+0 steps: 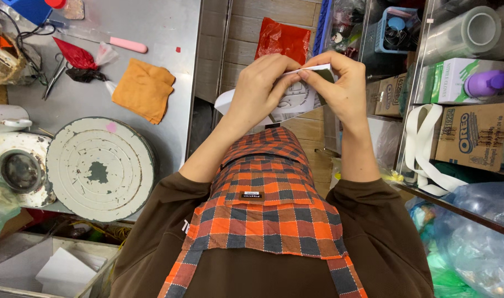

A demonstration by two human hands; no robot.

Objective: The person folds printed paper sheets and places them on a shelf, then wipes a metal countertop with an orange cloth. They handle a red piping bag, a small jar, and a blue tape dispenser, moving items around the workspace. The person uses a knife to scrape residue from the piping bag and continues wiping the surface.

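We pinch the white paper box [296, 99] at chest height, left hand [260, 88] and right hand [340, 88] both closed on its top edge, apparently to fold it.

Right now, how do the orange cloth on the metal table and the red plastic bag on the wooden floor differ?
The orange folded cloth is matte and soft, lying flat on the grey metal table at left; the red plastic bag is glossy and crinkled, lying on the wooden floor beyond the hands. The cloth shows whole; the bag's near edge is hidden behind the left hand. Neither is being touched.
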